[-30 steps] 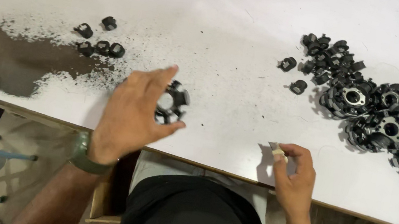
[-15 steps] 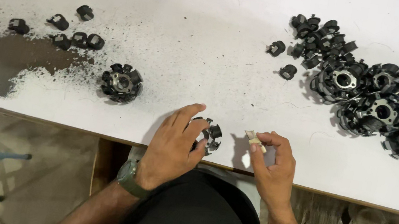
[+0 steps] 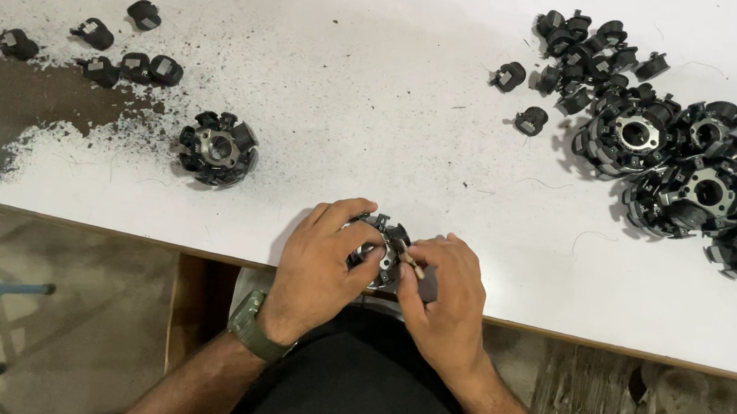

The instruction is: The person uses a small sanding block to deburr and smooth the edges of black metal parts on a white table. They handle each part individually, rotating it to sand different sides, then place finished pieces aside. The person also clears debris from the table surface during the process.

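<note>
White table (image 3: 338, 25): hands (image 3: 387, 274) grip black stator (image 3: 385, 244).

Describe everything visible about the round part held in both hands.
The round part is a black, ring-shaped piece with blocky lugs around its rim and a shiny metal hub, plastic and metal by the look. It sits at the near edge of the white table. The left hand cups its left side; the right hand covers its right side, hiding much of it.
</note>
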Tool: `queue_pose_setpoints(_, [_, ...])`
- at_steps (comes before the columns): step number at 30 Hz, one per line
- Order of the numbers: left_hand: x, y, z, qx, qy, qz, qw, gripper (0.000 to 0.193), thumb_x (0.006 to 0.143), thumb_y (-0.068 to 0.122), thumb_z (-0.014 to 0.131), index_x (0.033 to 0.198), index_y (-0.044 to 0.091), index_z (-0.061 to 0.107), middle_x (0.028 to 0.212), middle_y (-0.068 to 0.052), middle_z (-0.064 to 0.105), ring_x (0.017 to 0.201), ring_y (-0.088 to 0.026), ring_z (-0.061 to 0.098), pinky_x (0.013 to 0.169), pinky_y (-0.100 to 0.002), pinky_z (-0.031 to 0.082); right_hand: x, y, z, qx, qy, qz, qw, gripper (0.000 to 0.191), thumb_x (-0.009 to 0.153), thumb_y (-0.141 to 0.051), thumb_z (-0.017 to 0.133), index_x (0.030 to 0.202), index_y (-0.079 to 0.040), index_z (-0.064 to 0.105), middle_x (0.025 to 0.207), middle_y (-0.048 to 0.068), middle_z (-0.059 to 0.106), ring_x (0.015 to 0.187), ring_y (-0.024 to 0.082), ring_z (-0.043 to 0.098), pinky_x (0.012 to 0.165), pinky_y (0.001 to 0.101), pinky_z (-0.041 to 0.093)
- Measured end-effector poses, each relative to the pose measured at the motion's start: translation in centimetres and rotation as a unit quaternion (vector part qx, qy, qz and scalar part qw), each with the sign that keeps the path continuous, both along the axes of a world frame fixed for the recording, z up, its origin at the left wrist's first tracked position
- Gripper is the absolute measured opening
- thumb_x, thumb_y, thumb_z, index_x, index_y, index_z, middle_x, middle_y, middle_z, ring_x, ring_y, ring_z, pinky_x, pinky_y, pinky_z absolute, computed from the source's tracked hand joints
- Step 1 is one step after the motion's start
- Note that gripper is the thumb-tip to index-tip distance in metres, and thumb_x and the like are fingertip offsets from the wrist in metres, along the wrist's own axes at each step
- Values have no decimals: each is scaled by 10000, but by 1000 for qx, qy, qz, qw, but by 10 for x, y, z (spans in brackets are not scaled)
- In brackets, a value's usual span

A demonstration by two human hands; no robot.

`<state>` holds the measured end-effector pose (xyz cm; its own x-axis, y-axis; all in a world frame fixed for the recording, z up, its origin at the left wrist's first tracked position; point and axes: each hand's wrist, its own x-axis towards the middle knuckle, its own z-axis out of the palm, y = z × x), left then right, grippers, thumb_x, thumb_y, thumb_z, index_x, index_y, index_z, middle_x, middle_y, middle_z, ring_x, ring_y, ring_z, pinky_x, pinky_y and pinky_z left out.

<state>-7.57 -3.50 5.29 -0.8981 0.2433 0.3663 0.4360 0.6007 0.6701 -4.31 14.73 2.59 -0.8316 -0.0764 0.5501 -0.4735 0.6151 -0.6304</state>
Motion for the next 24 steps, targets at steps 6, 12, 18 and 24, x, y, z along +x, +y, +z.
queue_pose_setpoints(6, [1, -2, -9, 44, 15, -4, 999, 152, 821, 68, 771, 969, 72, 737, 1278, -98, 676, 1155, -289, 618, 944, -411, 536, -2, -2, -1, 30, 25, 12, 999, 290, 860, -10, 749, 1116, -56, 621, 1057, 107, 684, 1051, 289, 675, 1097, 540, 480])
queue_pose_setpoints(12, [-1, -2, -12, 71, 8, -22, 997, 155, 826, 49, 757, 976, 69, 721, 1278, -99, 671, 1186, -280, 617, 924, -393, 555, -1, -5, 3, 58, 41, 5, 997, 326, 823, -13, 779, 1105, -63, 623, 1055, 114, 685, 1059, 304, 679, 1078, 530, 497])
queue_pose_setpoints(18, [-3, -3, -9, 46, 5, -30, 998, 125, 798, 55, 764, 909, 70, 708, 1271, -104, 662, 1195, -297, 608, 951, -415, 532, -5, -8, 14, 84, 17, -7, 996, 262, 822, -46, 798, 1042, -48, 656, 951, 110, 663, 960, 316, 666, 1038, 517, 524])
queue_pose_setpoints(24, [-1, 2, -7, 40, -3, -20, 999, 113, 816, 80, 771, 919, 68, 724, 1276, -95, 662, 1204, -294, 601, 1003, -433, 491, -10, -7, 29, 92, -62, -1, 994, 175, 838, -65, 788, 974, -70, 679, 812, 74, 662, 790, 268, 661, 907, 462, 551])
